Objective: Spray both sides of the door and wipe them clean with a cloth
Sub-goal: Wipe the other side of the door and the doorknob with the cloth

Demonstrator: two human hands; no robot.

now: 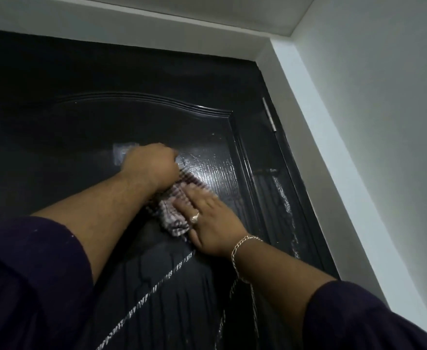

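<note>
Fingers (pixel 194 195) of the right hand (pixel 211 221) lay straight and close together, pressed flat on the cloth (pixel 173 213) against the door (pixel 81 127); a ring (pixel 195 218) sat on one of them, and a chain bracelet (pixel 240 248) hung round the wrist behind; the fingertips were blurred, so how far they reached over the cloth could not be told. Just above and to the left of those fingers the left hand (pixel 150 166) was curled into a fist at the cloth's upper end; its fingers were turned away toward the door, so whether they pinched the cloth could not be told, though the fabric ran up beneath the hand. The cloth, pale and striped, lay bunched between the two hands, flat on the dark raised panel of the door; just beyond the right fingertips the panel shone wet, its wood grain catching the light; below the fingers, dark runs of liquid streaked down the surface, crossed by thin pale lines. A pale rectangular patch (pixel 124 154) showed on the door just past the left knuckles. Well to the right of the fingers a metal hinge (pixel 269 114) sat at the door's edge, beside the white wall (pixel 358 122); dark sleeves (pixel 30 274) covered both forearms nearer the camera.
</note>
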